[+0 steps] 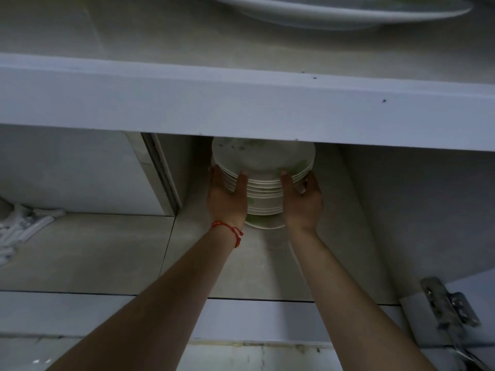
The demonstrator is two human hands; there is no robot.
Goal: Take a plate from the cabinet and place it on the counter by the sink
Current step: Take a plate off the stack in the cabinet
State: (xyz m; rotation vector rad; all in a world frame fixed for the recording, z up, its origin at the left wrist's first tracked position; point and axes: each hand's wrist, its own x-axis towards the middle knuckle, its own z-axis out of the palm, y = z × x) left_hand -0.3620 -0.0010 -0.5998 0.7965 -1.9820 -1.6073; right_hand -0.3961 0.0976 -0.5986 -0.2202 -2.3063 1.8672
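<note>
Two hands are up inside the cabinet, and you've got them on either side of the stack of plates [263, 191] on the lower shelf [214, 263]. Your left hand [226, 199], the one with the red string bracelet [227, 231] at the wrist, presses flat against the stack's left side, thumb reaching up to the rim of the top plate [261, 156]. Your right hand [302, 202] cups the right side, fingers [312, 180] spread and curled round the upper rims, thumb on the top plate's near edge. So the stack sits squeezed between both palms, its top tucked just beneath the white shelf board [241, 103]. Above, a large white dish [334, 12] rests on the upper shelf. Door hinge [450, 303] shows at lower right.
</note>
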